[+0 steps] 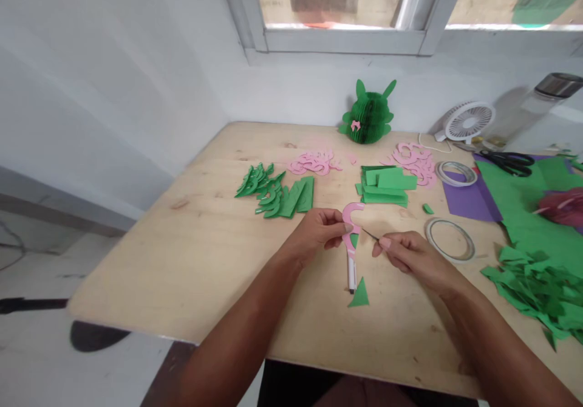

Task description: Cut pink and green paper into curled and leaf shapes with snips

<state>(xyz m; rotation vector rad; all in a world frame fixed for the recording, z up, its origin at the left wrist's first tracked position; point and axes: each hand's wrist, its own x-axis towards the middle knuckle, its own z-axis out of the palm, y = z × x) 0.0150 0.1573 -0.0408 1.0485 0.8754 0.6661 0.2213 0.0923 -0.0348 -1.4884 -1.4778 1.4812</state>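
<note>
My left hand [325,229] pinches a curved pink paper cutout [350,212] shaped like a 3, with white strips on its ends. My right hand [407,252] is closed on a thin dark pointed tool [370,235], perhaps tweezers. Its tip points at the cutout's middle; whether they touch I cannot tell. Below the cutout lies a white pen [351,274] with a dark end. Beside the pen is a green paper scrap [360,293]. Beyond my hands are folded green paper pieces [387,182] and a pile of pink cutouts [314,163].
Green cut shapes [257,179] lie at left. At right are two tape rolls [450,260], black scissors [507,161], green sheets [514,194] and a heap of green scraps [537,285]. A green paper honeycomb figure [370,118], a white fan [469,120] and a clear bottle [523,115] stand along the wall.
</note>
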